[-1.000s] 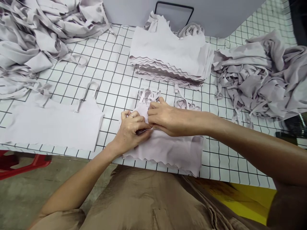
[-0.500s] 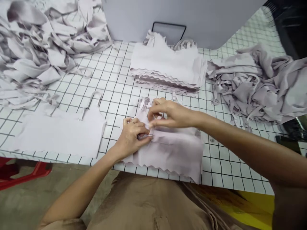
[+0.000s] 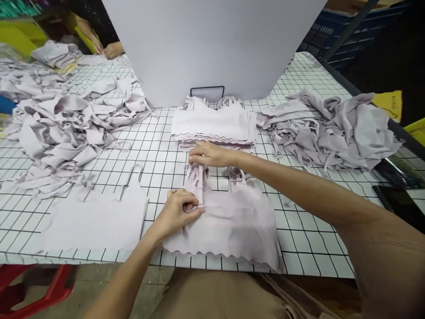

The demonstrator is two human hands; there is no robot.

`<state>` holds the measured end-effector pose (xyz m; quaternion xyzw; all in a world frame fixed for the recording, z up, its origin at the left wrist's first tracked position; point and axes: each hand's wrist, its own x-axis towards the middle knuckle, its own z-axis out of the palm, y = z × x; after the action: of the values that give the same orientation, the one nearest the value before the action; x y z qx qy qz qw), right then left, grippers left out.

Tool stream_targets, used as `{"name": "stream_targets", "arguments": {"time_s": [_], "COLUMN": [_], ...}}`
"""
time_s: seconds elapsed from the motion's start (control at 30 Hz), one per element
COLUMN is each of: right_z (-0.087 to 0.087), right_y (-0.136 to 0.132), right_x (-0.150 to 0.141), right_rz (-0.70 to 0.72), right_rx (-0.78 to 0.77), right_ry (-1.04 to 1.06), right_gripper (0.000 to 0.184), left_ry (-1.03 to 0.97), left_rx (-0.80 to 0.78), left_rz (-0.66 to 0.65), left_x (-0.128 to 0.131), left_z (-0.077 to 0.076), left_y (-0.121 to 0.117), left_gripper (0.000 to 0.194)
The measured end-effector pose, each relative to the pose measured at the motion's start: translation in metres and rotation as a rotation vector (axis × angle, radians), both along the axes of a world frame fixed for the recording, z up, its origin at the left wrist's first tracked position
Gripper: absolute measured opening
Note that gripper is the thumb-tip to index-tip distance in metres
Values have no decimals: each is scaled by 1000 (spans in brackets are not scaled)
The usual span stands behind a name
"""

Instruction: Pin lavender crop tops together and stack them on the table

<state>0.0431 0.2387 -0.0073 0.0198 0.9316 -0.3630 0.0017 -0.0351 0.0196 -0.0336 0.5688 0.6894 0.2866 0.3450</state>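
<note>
1. My left hand (image 3: pixel 175 210) had its thumb and forefinger nearly closed, pinching the lower end of one strap (image 3: pixel 200 186), its other fingers curled under.
2. My right hand (image 3: pixel 209 155) reached across above it, fingers bent and drawn together on the strap's upper end; I could not tell exactly how the tips met.
3. The strap ran nearly straight between my two hands, over one pale garment (image 3: pixel 232 235) that lay flat in front of me, near the edge of the checked table (image 3: pixel 308 248).
4. Two bunches of coiled straps (image 3: pixel 236 174) sat along that garment's far edge.
5. One other garment (image 3: pixel 96 221) lay flat to my left.
6. One stack (image 3: pixel 209 122) stood beyond my hands, its layers too tight to count.
7. I counted two loose heaps, a left heap (image 3: pixel 69 119) and a right heap (image 3: pixel 335 128).
8. Behind the stack stood one grey board (image 3: pixel 212 48).
</note>
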Motion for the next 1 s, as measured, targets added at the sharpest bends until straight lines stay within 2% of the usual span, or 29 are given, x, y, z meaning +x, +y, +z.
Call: {"name": "stream_targets", "arguments": {"time_s": [0.07,0.13,0.17,0.27,0.33,0.4,0.47,0.53,0.6,0.7,0.8,0.87,0.93,1.0], "right_z": [1,7,12,23,23,14,0,-13,-22,-24,-20,-19,-21,-24], "right_y": [6,16,23,39,41,36,27,20,18,20,24,26,26,25], "right_x": [9,27,40,79,97,101,95,87,82,85,91,93,92,93], "right_rz": [-17,-113,-208,-510,-549,-554,-628,-711,-740,-770,-812,-837,-850,-861], "right_rx": [-74,-157,-172,-54,69,180,271,318,307,270,255,255,248,233], "right_ry": [57,139,181,219,99,-103,-241,-265,-229,-172,-140,-147,-154,-143], "right_gripper": [22,21,22,17,15,20,27,27,19,10,13,17,18,13], "left_ry": [12,76,116,170,126,59,7,-34,-89,-134,48,181,231,248], "left_rx": [29,108,156,281,328,342,332,299,228,188,228,170,82,18], "left_rz": [47,133,182,292,288,233,159,103,85,109,159,175,173,179], "left_x": [-5,-10,-13,-18,-15,-8,1,7,9,7,6,11,19,28], "left_z": [3,8,10,20,27,33,36,37,37,38,40,37,28,16], "left_y": [-4,-11,-15,-21,-16,-2,18,40,60,87,116,139,162,180], "left_gripper": [15,30,36,34,25,18,17,19,22,24,23,19,17,27]}}
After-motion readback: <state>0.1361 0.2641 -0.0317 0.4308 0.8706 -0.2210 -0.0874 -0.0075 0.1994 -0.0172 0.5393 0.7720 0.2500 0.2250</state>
